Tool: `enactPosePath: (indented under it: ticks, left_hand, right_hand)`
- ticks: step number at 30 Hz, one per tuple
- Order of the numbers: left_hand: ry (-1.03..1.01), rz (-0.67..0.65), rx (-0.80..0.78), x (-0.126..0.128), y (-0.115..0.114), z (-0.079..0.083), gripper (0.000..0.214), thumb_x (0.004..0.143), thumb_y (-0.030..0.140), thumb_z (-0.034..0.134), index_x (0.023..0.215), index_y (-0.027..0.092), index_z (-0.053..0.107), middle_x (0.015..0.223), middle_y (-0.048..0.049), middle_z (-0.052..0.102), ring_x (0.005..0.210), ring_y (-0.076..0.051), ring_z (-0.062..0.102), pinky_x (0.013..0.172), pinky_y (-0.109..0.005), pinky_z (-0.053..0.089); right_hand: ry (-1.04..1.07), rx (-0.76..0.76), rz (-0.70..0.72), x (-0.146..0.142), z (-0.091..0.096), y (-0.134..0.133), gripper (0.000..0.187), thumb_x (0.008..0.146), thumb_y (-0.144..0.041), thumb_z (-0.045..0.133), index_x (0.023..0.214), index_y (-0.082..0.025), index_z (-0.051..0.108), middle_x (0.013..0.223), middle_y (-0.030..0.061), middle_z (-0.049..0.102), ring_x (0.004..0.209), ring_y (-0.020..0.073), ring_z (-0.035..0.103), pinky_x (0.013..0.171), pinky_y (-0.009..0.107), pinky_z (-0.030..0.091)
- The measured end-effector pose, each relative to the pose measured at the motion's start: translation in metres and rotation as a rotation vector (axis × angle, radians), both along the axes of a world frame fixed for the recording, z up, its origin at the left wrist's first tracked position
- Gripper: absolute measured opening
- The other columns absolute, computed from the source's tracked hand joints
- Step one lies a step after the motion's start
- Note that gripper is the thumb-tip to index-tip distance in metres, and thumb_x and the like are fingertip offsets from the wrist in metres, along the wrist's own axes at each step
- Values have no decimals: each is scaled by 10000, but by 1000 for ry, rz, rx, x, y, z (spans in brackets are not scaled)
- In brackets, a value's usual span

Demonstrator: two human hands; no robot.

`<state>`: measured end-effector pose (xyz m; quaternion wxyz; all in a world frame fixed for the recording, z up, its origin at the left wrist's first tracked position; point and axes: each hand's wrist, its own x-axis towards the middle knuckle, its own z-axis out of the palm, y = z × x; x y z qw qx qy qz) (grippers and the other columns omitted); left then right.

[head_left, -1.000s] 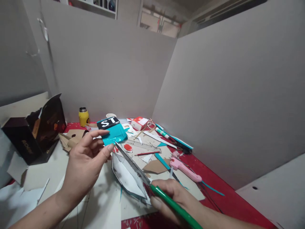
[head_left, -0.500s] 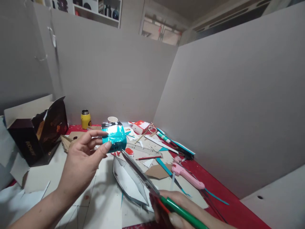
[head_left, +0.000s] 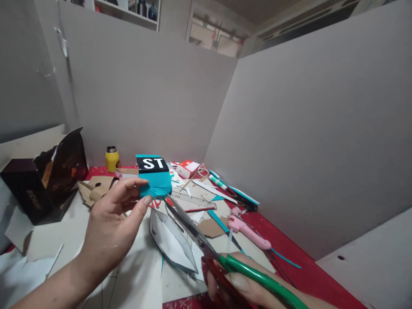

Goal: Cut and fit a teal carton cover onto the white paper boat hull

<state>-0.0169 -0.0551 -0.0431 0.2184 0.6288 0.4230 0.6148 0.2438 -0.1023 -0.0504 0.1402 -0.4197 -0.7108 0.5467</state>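
My left hand (head_left: 111, 229) pinches a teal card piece (head_left: 156, 181) with a black band marked "ST", held up over the table. My right hand (head_left: 240, 286) grips green-handled scissors (head_left: 206, 246); their blades are slightly apart and the tips reach the lower edge of the teal piece. Below the blades lies a white boat-shaped card form (head_left: 170, 242) with a grey rim.
A red-topped table (head_left: 299, 274) carries paper scraps, a pink glue gun (head_left: 246, 228), a red pencil (head_left: 199, 209), a ruler, a glue tube (head_left: 218, 182) and a yellow jar (head_left: 112, 158). A dark open box (head_left: 45, 176) stands at the left. Grey partition walls close in behind and to the right.
The teal piece has turned so its black "ST" band faces me again. The scissors have lifted and their tips have come up to its lower edge.
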Motion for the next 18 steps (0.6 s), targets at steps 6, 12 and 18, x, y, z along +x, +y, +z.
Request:
enactPosePath:
  ticks: [6,12,18]
  left_hand:
    - [126,71,111,2,-2,-7,215,856,206,653,1060,269,623,935,27,694,775,-115,674,779,-240,592]
    - [270,102,198,0,-4,-15,272,866,179,646,1116,272,592,992,11,674,803,-122,663,798,-263,574]
    - [276,97,222,0,-5,-17,312,859,148,652,1127,288,578,1010,25,667,842,-113,662,811,-249,556]
  right_hand:
    - [43,45,39,-3,8,-3,622,882,-741,285,900,-202,596,655,-10,432,605,138,435,573,254,402]
    - [44,57,156,2,-5,12,581,941,-665,232,917,-187,562,610,-28,431,535,113,439,497,220,364]
    - [90,48,28,-1,-8,-2,646,917,-690,263,886,-148,614,634,1,452,564,120,455,515,219,364]
